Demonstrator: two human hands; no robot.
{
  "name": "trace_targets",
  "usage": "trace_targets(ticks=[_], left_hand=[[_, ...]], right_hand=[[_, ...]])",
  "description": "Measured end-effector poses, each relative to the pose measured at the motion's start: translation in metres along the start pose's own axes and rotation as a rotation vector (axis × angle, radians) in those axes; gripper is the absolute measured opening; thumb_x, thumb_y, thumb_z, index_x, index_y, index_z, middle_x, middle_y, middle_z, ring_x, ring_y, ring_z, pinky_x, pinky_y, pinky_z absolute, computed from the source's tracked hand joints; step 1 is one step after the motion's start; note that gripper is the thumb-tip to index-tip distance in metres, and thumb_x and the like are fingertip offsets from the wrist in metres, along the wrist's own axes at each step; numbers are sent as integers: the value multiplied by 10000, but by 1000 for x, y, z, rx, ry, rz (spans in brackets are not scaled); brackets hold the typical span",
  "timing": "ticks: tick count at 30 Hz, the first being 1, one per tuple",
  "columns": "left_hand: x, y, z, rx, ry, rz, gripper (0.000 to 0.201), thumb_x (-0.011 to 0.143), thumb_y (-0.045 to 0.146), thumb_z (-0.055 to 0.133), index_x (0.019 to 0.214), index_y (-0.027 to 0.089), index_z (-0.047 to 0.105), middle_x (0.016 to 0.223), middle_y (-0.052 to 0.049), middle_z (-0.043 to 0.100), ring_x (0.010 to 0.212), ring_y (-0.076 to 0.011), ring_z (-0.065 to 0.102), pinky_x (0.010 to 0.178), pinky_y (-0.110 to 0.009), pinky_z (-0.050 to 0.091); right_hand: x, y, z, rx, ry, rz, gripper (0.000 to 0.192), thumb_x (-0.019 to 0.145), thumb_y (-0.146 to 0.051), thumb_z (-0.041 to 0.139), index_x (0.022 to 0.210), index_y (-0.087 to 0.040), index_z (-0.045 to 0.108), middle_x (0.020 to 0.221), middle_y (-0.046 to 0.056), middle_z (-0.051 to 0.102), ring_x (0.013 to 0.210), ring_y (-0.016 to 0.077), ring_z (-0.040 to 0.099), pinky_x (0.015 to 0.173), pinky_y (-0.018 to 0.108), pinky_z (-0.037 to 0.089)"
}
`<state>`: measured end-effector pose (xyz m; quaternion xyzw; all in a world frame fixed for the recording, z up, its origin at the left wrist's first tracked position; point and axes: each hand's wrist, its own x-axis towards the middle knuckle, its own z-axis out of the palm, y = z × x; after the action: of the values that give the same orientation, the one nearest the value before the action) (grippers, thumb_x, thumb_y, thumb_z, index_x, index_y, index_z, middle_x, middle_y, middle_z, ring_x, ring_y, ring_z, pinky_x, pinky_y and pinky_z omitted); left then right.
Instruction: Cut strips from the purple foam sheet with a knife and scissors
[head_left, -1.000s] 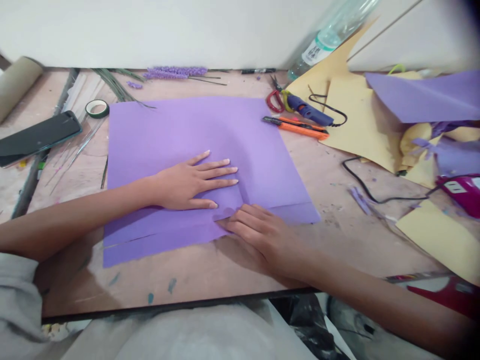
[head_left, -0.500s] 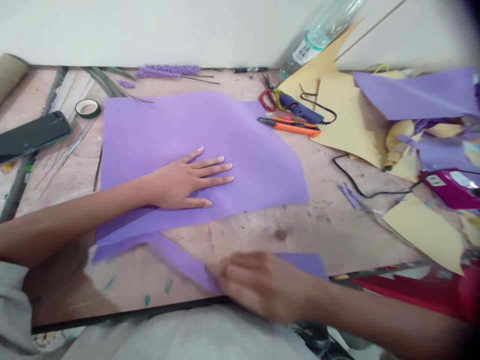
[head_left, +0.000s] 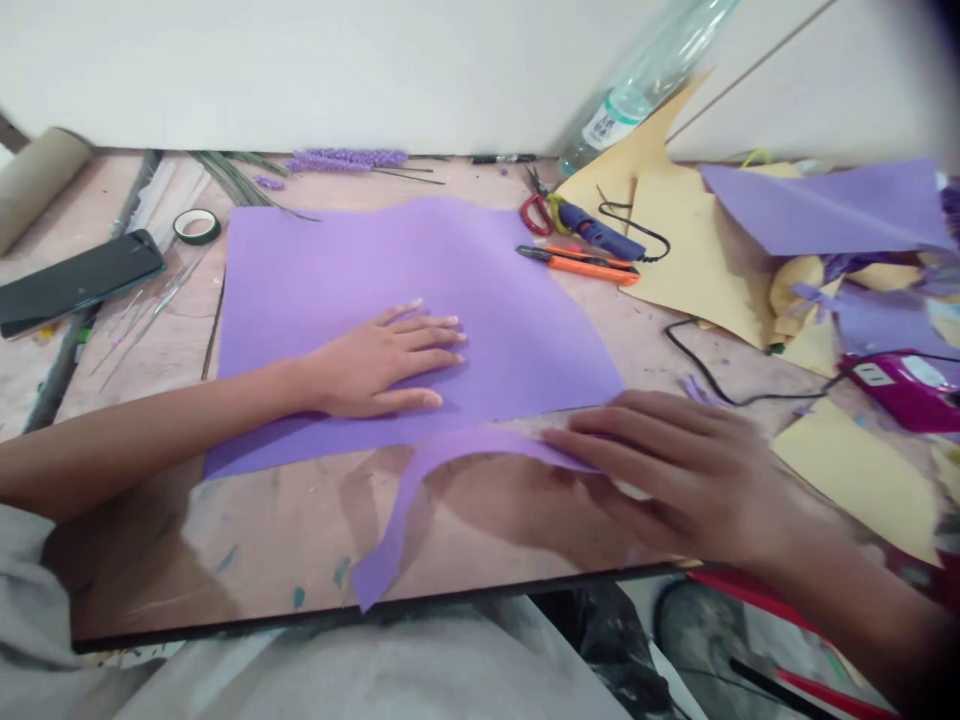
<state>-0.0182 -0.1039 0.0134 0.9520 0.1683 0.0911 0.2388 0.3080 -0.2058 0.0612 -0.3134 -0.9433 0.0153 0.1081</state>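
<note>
Head camera view shows the left hand (head_left: 379, 365) spread flat on the large purple sheet (head_left: 487, 290), which lies on the table (head_left: 487, 520) before the person, while the right hand (head_left: 667, 465), well apart from the left, has one end of a narrow purple strip (head_left: 480, 442) pinched in its fingers. The strip arches along the sheet's near edge, its free end by the table's front edge. At the sheet's far right are scissors (head_left: 536, 212) and an orange cutter (head_left: 592, 267); a phone (head_left: 82, 283) lies left of it.
</note>
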Motion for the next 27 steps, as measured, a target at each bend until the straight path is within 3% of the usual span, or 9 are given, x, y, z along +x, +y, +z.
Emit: trace_targets(ticks=[4,6,8,11,16,18,20,23,27], left_hand=[[-6,42,6,-629,25,-9,273,1025,352,532,1190,167,647,1424,-156,624,1418,-272,492,1193,-432,335],[-12,62,9,-929,6,-183,156,984,342,590,982,188,618,1092,-89,711,1074,-223,650,959,-362,495],[-23,72,8,-1112,-15,-419,165,939,338,641,925,202,548,847,-2,632,796,-152,584,754,-282,478],[-48,71,-1,-1194,-53,-630,238,910,333,674,1037,229,502,751,65,537,697,-116,478,677,-237,408],[-96,54,-27,-719,-166,-671,225,960,384,610,1127,245,554,773,54,559,698,-134,478,656,-243,396],[-109,50,-34,-567,-229,-671,249,964,439,595,1117,242,603,817,27,610,715,-155,539,655,-260,426],[-117,43,-36,-325,-153,-666,313,956,508,586,1107,237,634,941,-20,666,832,-208,619,744,-311,479],[-127,26,-31,204,155,-690,521,949,613,538,1247,190,598,1256,-136,636,1187,-356,577,1000,-485,442],[-136,-1,-22,450,213,-735,645,989,664,432,1377,156,516,1400,-185,562,1300,-407,498,1050,-557,388]], right_hand=[[35,7,22,-63,49,-133,376,1041,-259,422,1401,-220,524,1029,95,698,856,244,569,753,386,445],[43,12,27,-83,96,-74,415,1044,-295,382,1430,-192,494,1025,118,671,857,266,551,745,406,424],[47,15,29,-103,124,-29,434,1031,-304,376,1425,-164,489,1030,138,653,854,282,537,740,419,407],[52,13,26,-75,69,19,454,1002,-341,433,1394,-126,513,1051,159,645,871,299,534,750,432,408],[57,14,22,426,-265,-21,464,1041,-534,417,1269,-185,620,1060,123,671,949,271,613,818,405,492],[60,27,26,432,-225,95,439,1047,-531,407,1212,-201,644,1100,126,677,1027,278,625,879,418,513],[65,46,35,200,-74,309,455,1018,-518,466,1270,-171,618,1226,174,651,1178,343,586,993,503,489],[76,71,51,-53,-23,491,564,947,-529,554,1325,-112,582,1349,238,579,1297,431,507,1073,595,434],[86,82,58,81,-10,507,311,931,-449,577,1075,-185,655,1139,153,647,1133,353,615,1012,517,497]])
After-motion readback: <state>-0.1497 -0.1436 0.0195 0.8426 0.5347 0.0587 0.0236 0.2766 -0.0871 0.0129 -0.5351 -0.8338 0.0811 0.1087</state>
